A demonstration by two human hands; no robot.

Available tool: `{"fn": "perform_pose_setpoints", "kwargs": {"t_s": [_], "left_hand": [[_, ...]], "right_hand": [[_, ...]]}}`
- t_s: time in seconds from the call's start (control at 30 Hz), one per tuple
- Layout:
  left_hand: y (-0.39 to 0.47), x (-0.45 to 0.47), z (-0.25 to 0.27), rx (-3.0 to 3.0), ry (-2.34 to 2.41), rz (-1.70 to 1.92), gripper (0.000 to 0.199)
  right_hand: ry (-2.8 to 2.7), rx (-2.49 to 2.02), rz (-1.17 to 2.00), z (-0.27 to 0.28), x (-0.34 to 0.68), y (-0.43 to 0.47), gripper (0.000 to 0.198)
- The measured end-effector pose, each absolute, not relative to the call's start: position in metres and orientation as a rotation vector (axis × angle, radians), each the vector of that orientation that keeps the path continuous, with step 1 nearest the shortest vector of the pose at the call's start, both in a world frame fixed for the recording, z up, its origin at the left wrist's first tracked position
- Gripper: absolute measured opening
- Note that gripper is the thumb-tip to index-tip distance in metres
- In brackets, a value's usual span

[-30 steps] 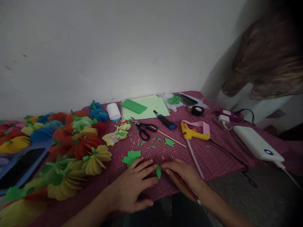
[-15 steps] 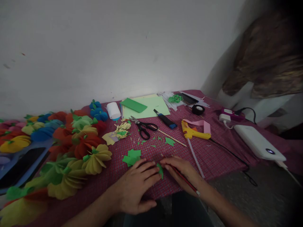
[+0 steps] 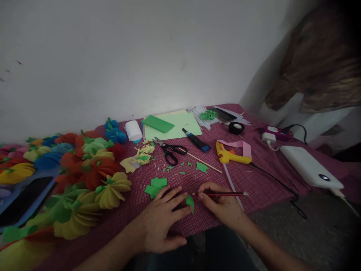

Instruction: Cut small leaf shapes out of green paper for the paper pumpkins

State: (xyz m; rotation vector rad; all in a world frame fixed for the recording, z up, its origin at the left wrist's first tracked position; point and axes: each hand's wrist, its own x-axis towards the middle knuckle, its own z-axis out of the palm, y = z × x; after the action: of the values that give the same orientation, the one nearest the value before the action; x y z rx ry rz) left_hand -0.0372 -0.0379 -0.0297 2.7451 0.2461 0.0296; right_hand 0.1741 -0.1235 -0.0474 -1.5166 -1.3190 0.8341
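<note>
In the head view, the left hand lies flat on the desk, with its fingers spread out. One of its fingers touches a little green leaf piece, which lies at the near side of the desk between the two hands. The right hand pinches a red and black pencil, and the pencil's tip is just beside the leaf piece. Some green paper scraps lie just past the left hand's fingers. Farther off are black scissors, a thin stick and a black and blue cutter. Over on the right is a yellow glue gun, and a white power bank lies even farther right. At the far side, a dark green paper lies on pale green sheets. Lots of bright paper puffs crowd the left side, beside a black phone.
</note>
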Motion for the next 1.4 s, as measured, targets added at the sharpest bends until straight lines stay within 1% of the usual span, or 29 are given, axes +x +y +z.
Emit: {"fn": "perform_pose_setpoints", "kwargs": {"t_s": [0.37, 0.6, 0.8, 1.2, 1.4], "left_hand": [[-0.039, -0.037, -0.031, 2.75, 0.265, -0.018, 0.069], [-0.039, -0.038, -0.033, 2.738, 0.265, 0.003, 0.068], [-0.039, -0.037, -0.03, 2.747, 0.241, -0.029, 0.073], [-0.035, -0.041, -0.032, 2.782, 0.186, -0.066, 0.071], [-0.033, -0.043, -0.034, 2.756, 0.178, -0.016, 0.069]], "right_hand": [[-1.382, -1.497, 0.9, -0.056, 0.174, -0.122, 0.009], [-1.408, -1.524, 0.901, -0.048, 0.174, -0.121, 0.008], [-1.412, -1.506, 0.887, -0.054, 0.175, -0.122, 0.008], [-1.404, -1.484, 0.913, -0.054, 0.176, -0.122, 0.009], [-1.418, -1.505, 0.926, -0.053, 0.175, -0.122, 0.009]]}}
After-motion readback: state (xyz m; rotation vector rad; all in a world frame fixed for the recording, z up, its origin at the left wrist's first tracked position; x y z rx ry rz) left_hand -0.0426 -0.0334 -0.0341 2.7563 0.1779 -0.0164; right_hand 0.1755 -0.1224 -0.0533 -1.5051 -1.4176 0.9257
